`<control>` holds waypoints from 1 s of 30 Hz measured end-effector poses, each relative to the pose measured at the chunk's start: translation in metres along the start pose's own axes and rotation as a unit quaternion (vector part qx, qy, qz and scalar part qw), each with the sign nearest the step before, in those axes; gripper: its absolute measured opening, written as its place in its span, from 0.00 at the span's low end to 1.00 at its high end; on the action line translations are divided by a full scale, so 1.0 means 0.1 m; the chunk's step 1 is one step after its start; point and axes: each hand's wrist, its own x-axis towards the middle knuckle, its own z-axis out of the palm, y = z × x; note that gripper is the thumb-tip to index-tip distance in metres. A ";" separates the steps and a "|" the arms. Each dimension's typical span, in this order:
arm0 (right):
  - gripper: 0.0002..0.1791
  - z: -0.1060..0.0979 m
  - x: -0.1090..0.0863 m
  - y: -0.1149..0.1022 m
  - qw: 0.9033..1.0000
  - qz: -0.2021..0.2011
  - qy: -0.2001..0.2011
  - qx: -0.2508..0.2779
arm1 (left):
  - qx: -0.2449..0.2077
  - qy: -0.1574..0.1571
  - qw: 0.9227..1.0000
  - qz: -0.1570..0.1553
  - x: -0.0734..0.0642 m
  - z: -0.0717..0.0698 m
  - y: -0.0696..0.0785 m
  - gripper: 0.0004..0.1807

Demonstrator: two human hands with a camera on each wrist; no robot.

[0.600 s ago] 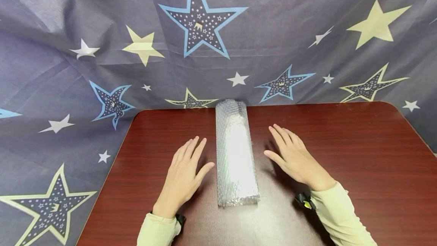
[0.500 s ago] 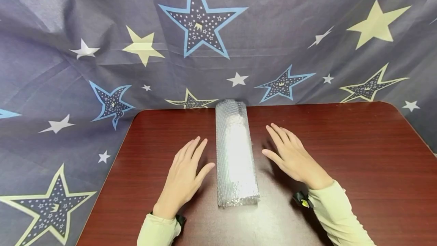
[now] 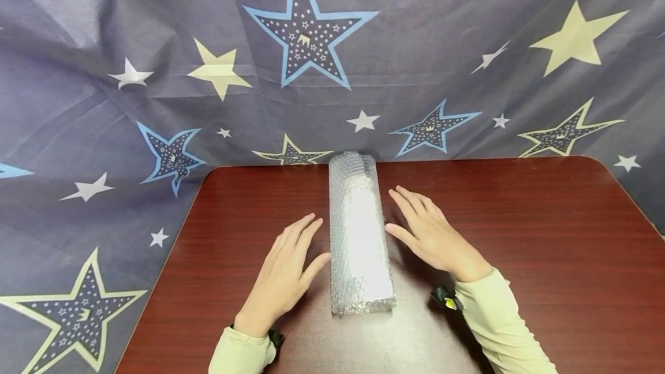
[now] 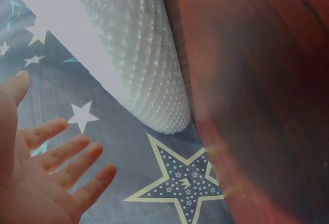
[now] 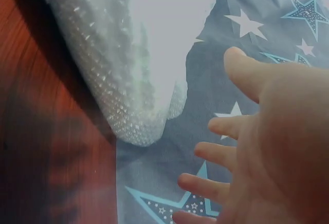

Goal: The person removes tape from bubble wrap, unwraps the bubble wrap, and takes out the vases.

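Head view, 12 o'clock at the far table edge: the bubble-wrapped package (image 3: 358,235) lay lengthwise on the dark red table (image 3: 571,235), between the two hands. Its long axis ran nearly 12 to 6, with the far end tipped slightly toward 11. That far end reached the table's far edge, against the star-patterned cloth (image 3: 405,68).

Left hand (image 3: 284,267): fingers extended, thumb spread, nothing gripped. Package bearing from this hand: about 2 o'clock.

Right hand (image 3: 439,238): fingers extended, thumb spread, nothing gripped. Package bearing from this hand: 9 o'clock. This hand was set farther toward 12 along the long axis than the left.

Clearance: each thumb tip lined up just beside its adjacent long side of the package. Both wrist views showed cloth between thumb and wrap, indicating no grip; contact out of sight of those cameras could not be ruled out. Neither hand was clearly nearer; the side gaps appeared about equal.
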 end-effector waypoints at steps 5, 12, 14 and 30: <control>0.36 0.02 0.05 -0.06 1.000 -0.015 -0.005 0.009 | 0.011 0.002 1.000 0.024 0.01 0.00 0.03 0.32; 0.35 0.09 0.12 -0.11 0.999 -0.025 -0.004 0.019 | 0.011 -0.011 0.999 0.037 -0.01 0.01 0.07 0.31; 0.35 0.13 0.14 -0.11 0.999 -0.025 -0.003 0.021 | 0.011 -0.018 0.999 0.038 -0.02 0.01 0.08 0.31; 0.35 0.29 0.22 -0.05 0.998 -0.023 0.000 0.064 | -0.004 -0.063 0.996 0.070 -0.02 0.09 0.22 0.30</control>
